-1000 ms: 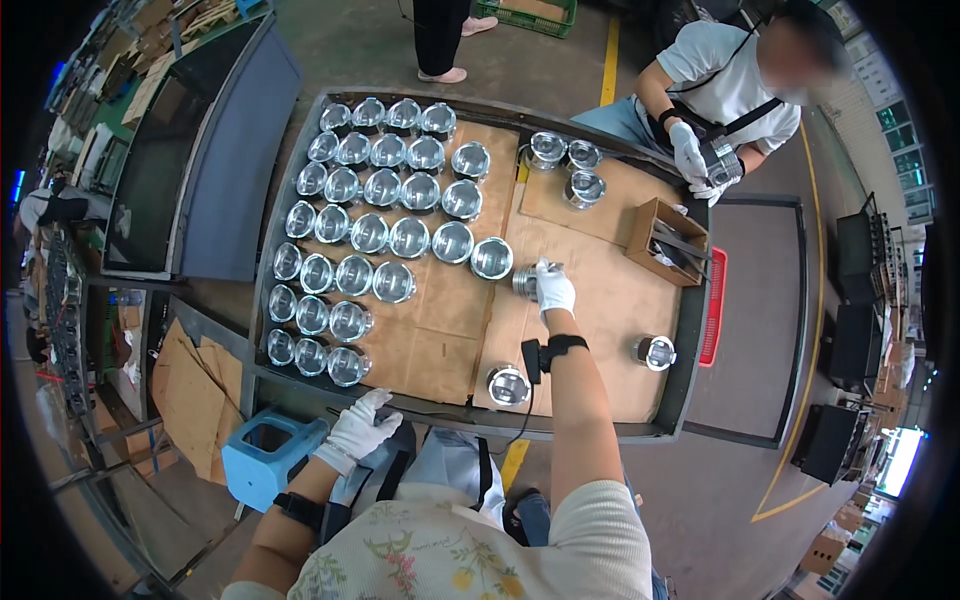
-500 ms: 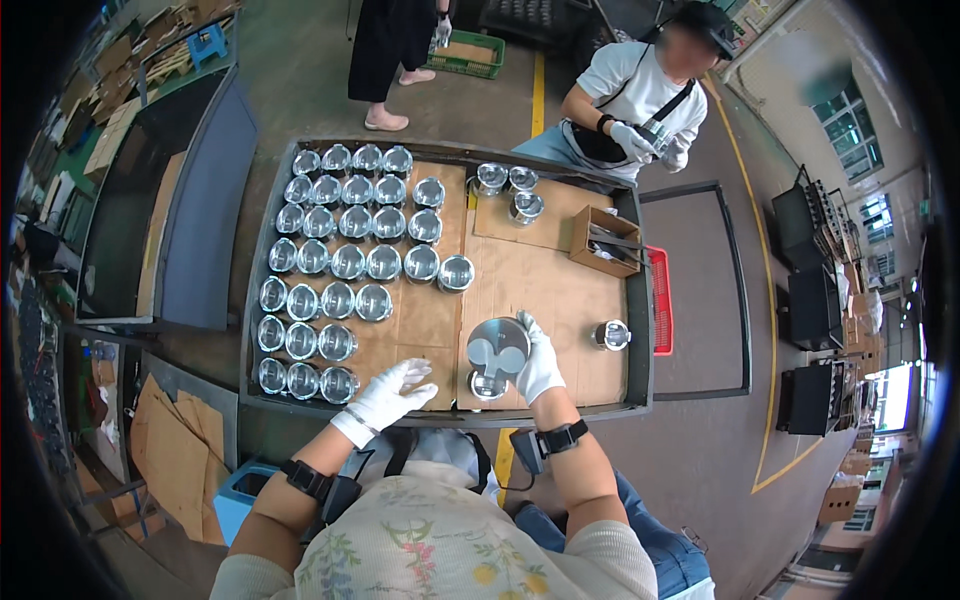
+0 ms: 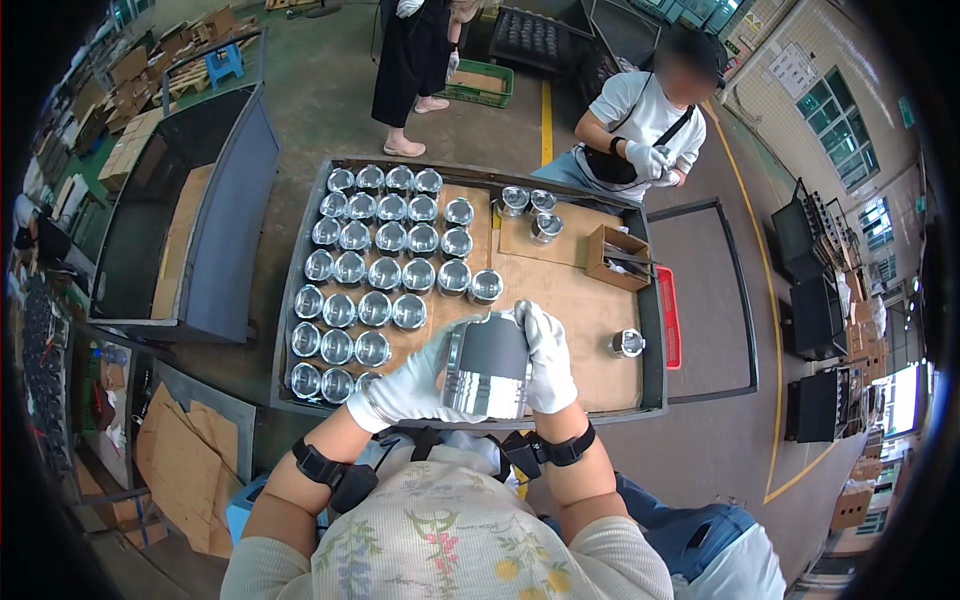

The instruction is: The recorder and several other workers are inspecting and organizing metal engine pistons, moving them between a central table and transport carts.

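A metal piston (image 3: 487, 372) with a dark grey skirt and a shiny ringed end is held up close, over the near edge of the table. My left hand (image 3: 412, 388), in a white glove, is closed around its left side. My right hand (image 3: 548, 362), also gloved in white, grips its right side with the fingers curled over the edge. Behind it, rows of similar pistons (image 3: 389, 272) stand upright on the cardboard-covered table (image 3: 565, 310). The held piston hides part of the cardboard and whatever lies beneath it.
One piston (image 3: 628, 343) stands alone at the right, and three more (image 3: 546, 228) stand at the back. A cardboard box (image 3: 617, 257) with dark strips sits near the right rim. Across the table, a co-worker (image 3: 650, 130) holds both gloved hands together. A red crate (image 3: 668, 318) is beyond the rim.
The piston has come up closer and tipped, so its side shows instead of its round flat face. My left hand has moved right and closed on it. The view has shifted slightly.
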The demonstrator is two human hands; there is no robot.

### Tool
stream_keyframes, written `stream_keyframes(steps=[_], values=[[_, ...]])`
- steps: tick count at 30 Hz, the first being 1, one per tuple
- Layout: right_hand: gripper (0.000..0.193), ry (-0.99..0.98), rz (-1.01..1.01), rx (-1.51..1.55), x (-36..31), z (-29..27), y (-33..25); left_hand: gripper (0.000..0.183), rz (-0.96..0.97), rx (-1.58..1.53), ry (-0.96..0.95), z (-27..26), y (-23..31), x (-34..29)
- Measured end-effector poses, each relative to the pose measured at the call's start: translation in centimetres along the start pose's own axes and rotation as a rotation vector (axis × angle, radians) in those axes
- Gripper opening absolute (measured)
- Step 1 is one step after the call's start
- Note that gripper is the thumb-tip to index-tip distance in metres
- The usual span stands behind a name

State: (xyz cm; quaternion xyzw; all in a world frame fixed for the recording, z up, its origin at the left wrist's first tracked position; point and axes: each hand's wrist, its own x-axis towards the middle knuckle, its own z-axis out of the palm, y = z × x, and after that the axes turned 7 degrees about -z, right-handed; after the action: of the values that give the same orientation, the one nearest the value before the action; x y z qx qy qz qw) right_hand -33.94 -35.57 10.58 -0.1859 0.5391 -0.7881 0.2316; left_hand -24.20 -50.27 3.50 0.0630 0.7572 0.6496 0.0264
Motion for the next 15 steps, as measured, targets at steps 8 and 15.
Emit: stream_keyframes(steps=[8,15], values=[[0.028,-0.119,-0.093,0.087,-0.4,1.8,0.2,0.093,0.036,-0.031,0.140,-2.0,5.1,-2.5],[0.048,-0.019,0.080,0.153,-0.7,3.9,2.0,0.085,0.251,0.161,0.361,-3.4,7.1,-3.1]])
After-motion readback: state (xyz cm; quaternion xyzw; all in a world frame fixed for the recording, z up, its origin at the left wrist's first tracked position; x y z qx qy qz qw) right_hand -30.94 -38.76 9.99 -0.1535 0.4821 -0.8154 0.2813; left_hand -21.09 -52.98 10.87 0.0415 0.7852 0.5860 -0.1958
